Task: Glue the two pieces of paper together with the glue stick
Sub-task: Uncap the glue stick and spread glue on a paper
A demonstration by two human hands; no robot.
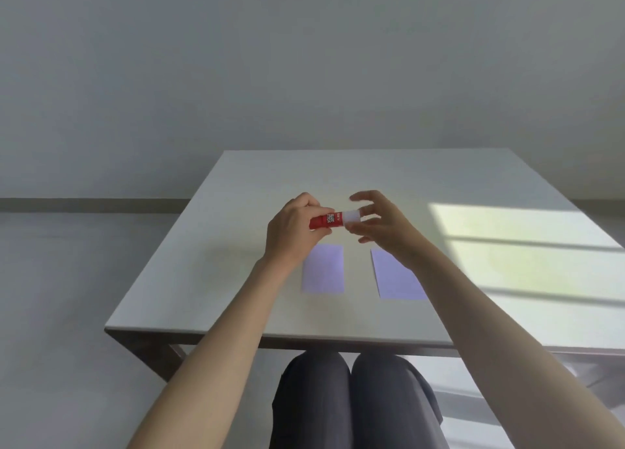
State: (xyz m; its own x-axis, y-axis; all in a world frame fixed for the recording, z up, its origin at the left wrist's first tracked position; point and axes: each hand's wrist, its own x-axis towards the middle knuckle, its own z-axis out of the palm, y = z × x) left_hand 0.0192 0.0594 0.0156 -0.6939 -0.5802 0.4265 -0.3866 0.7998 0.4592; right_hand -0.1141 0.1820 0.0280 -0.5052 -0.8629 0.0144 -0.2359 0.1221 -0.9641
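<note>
A red glue stick point(327, 220) with a white cap point(352, 216) is held level above the white table point(236, 245). My left hand point(291, 229) grips its red body. The thumb and fingertips of my right hand point(378, 223) pinch the white cap, the other fingers spread. Two pale purple paper rectangles lie flat side by side below the hands: the left paper point(324, 269) and the right paper point(394, 279). My right wrist covers the right paper's upper right part.
A patch of window light point(527, 252) falls on the table's right side. The table's near edge point(270, 334) runs above my knees point(351, 387). A plain wall stands behind, with floor to the left.
</note>
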